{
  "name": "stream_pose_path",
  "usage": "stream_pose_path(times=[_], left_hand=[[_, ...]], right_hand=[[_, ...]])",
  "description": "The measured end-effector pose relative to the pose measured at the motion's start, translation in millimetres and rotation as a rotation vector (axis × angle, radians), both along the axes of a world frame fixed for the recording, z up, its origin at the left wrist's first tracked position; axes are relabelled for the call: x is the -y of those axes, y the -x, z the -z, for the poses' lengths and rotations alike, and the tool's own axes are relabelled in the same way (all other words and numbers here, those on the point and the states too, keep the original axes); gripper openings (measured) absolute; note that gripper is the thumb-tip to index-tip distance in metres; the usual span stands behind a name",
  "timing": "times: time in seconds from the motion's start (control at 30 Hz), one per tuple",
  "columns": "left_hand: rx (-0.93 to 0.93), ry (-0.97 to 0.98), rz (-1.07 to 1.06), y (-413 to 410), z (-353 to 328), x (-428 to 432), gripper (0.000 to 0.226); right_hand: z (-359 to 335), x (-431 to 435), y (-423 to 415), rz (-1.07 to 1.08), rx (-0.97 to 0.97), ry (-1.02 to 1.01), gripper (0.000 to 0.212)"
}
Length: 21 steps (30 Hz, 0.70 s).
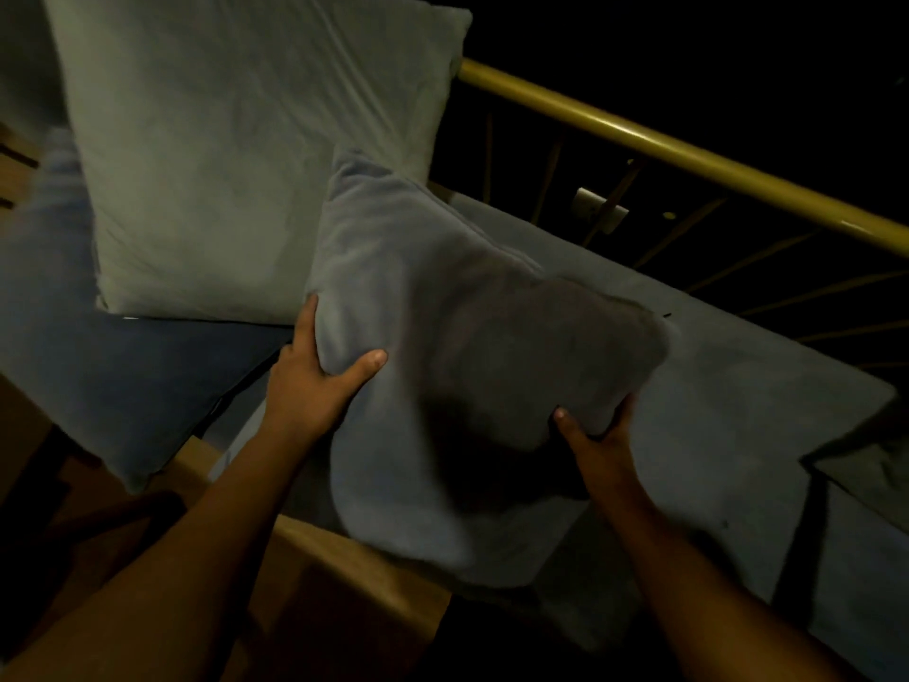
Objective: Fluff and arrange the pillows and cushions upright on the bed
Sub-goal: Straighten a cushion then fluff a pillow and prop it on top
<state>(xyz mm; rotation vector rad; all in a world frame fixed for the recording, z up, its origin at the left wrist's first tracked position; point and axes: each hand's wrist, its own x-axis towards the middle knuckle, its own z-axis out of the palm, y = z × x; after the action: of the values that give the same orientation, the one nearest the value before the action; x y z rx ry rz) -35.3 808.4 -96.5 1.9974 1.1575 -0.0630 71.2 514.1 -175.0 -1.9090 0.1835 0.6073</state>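
Low light here, so bear with us. No real containers in the shot; the closest thing is the bed itself, with a wooden frame edge running along the near side and a yellowish rail along the far side with dark spindles under it. On the grey-blue sheet we've got three soft things piled toward the head end.

The one we're working with is the grey cushion. It looks plush, kind of velvety, and it's blurry along its lower half. It sits over the mattress near the bed's near edge, tilted, with one corner pointing up toward the big pillow. Our left hand is clamped on its left edge, thumb pressed into the front face and fingers wrapped behind. Our right hand is grasping the lower right corner, thumb on top, fabric bunched under it. Whether the cushion's bottom is touching the sheet, we can't tell.

Behind it stands the big white pillow, upright and smooth with light creases, its lower edge resting on a dark blue pillow that lies flat and hangs a bit over the frame. The grey cushion overlaps the white one's lower right corner from where we're looking.
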Motion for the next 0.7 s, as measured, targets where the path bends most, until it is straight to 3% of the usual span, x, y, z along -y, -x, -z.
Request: stream_pose_path(times=[0.1,0.37,0.57,0.7], left_hand=[[-0.033,0.029,0.037,-3.4,-1.6,25.2,0.106],[-0.34,0.122,0.11,-12.0,0.9,77.1,0.111],[-0.371,0.148,0.104,-19.0,3.5,67.3,0.114],[-0.368,0.155,0.118,-13.1,16.6,39.1,0.115]], right_hand=[[-13.0,31.6,-0.1,0.006,0.097,0.082,0.097],[-23.1,93.6,15.9,0.085,-0.081,0.125,0.11],[-24.5,89.2,14.6,0.103,-0.177,0.163,0.108],[-23.3,59.6,19.4,0.072,-0.215,0.239,0.124]])
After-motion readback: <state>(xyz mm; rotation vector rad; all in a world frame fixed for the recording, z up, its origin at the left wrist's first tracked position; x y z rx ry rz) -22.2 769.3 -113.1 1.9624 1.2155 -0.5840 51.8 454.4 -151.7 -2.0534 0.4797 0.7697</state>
